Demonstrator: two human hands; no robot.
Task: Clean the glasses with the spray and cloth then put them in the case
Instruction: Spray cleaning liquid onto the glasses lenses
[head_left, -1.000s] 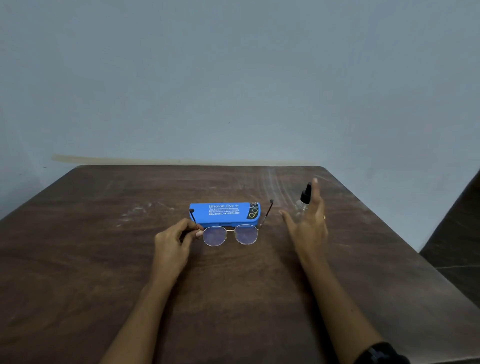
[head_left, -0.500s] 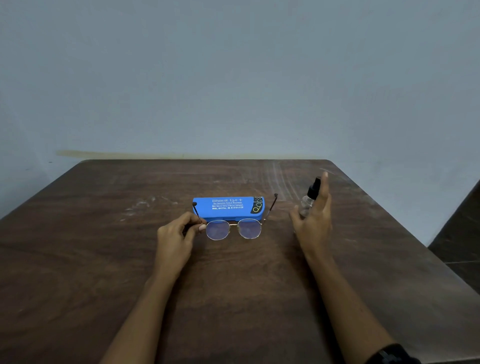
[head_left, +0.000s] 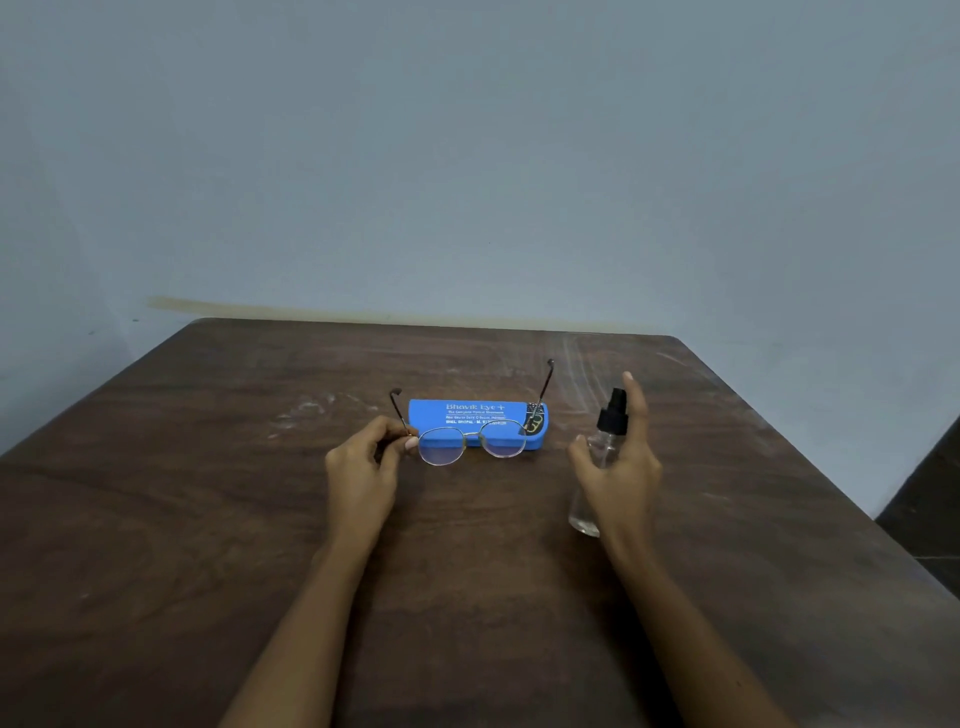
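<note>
Rising off the surface (head_left: 208, 519) since half a second ago, the spray bottle (head_left: 600, 452) is now hanging in the right hand (head_left: 623, 473), to the right of the blue glasses case (head_left: 470, 410) and nearer the person than it. That hand's thumb and lower fingers are curling round the clear body, while its forefinger (head_left: 635, 397) is standing straight beside and just above the black pump head, not yet pressing it.

The left hand (head_left: 363, 467) is pinching the glasses (head_left: 470, 440) at their left hinge, between thumb and bent fingers, and is holding them just in front of the case. Their lenses are facing the person and both temples are pointing away over the case. The frame's long axis is running side to side, parallel to the case.

Everything is turning on one line: the glasses are lying directly left of the bottle, near but apart, and the nozzle seems to be facing that way, though this is too small to confirm. The likely next step is swinging the lenses toward the nozzle or the bottle inward. No cloth is showing, and the case is sitting closed.
</note>
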